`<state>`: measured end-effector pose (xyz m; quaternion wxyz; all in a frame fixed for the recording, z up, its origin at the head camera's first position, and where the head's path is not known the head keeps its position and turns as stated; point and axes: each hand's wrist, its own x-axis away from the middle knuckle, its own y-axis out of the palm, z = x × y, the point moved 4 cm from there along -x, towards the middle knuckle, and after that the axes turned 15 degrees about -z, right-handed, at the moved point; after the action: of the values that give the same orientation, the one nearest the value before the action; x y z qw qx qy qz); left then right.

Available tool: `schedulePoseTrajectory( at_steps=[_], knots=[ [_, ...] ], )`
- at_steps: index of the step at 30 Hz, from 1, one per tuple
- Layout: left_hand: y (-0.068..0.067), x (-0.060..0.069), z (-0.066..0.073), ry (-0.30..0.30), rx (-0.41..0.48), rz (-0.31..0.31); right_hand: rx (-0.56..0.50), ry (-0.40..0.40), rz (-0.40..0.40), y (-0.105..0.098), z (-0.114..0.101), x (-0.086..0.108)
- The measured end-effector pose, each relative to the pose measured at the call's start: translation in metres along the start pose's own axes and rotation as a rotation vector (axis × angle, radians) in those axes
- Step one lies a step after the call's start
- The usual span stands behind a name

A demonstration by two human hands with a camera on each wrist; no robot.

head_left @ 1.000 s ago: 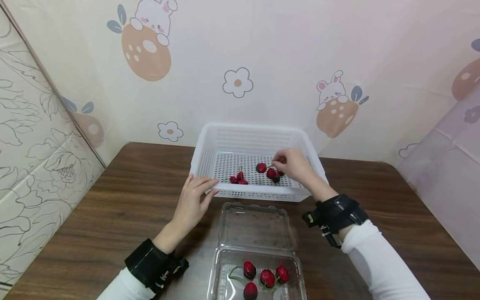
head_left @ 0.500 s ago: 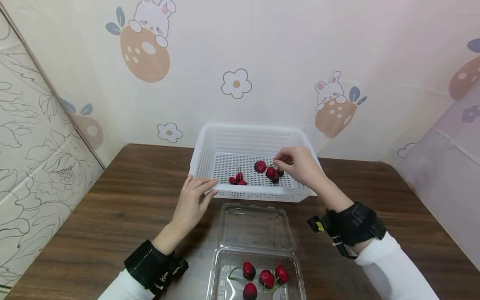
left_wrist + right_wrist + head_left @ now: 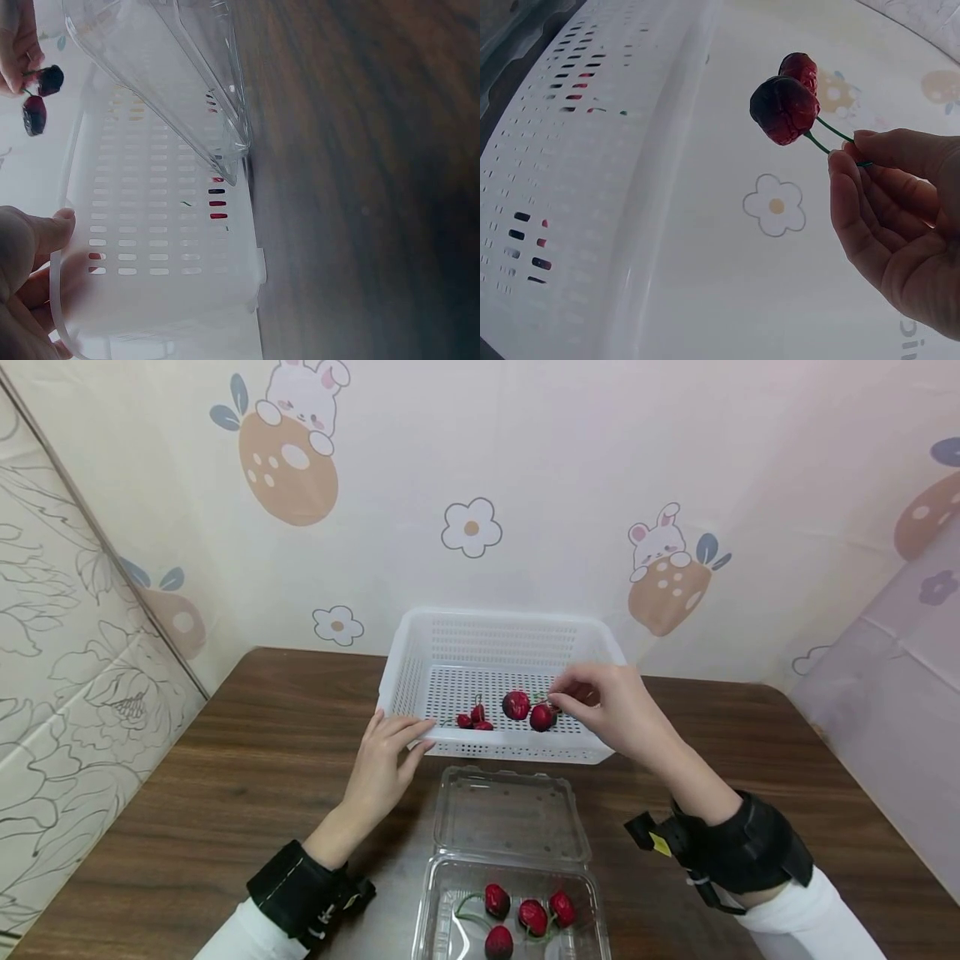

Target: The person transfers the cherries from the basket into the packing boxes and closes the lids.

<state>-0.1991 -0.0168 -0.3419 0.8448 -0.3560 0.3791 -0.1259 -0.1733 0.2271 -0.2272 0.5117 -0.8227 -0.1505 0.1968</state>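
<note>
In the head view, my right hand (image 3: 611,706) is over the right part of a white slotted plastic basket (image 3: 498,737). Thumb and fingers pinch the green stems of a pair of dark red cherries (image 3: 784,109), which hang clear of the rim in the right wrist view. My left hand (image 3: 386,764) grips the basket's front left corner; through the translucent wall the left wrist view shows fingers behind it, and the thumb lies at the rim. Several more cherries (image 3: 477,713) lie on the basket floor near the front. Any under my right hand are hidden.
In front of the basket, a clear hinged plastic box (image 3: 435,893) lies with its lid (image 3: 512,814) folded back toward the basket. Several cherries (image 3: 532,917) with stems are in it. The wooden table (image 3: 225,777) meets a patterned wall (image 3: 562,527) behind the basket.
My right hand has drawn slightly nearer with its forearm swung right, and the pinched cherry pair has risen off the others and moved nearer. My left hand stays on the rim.
</note>
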Motion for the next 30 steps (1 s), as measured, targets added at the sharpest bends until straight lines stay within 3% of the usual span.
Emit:
schedulePoseTrajectory(
  at_steps=[11,30],
  knots=[
    [0.000,-0.001,0.000,-0.002,-0.004,-0.001,0.004,-0.095,0.025,-0.002,-0.026,0.023],
    [0.000,0.000,0.000,-0.011,0.000,-0.005,-0.108,-0.324,-0.052,0.021,-0.057,0.059]
  ],
)
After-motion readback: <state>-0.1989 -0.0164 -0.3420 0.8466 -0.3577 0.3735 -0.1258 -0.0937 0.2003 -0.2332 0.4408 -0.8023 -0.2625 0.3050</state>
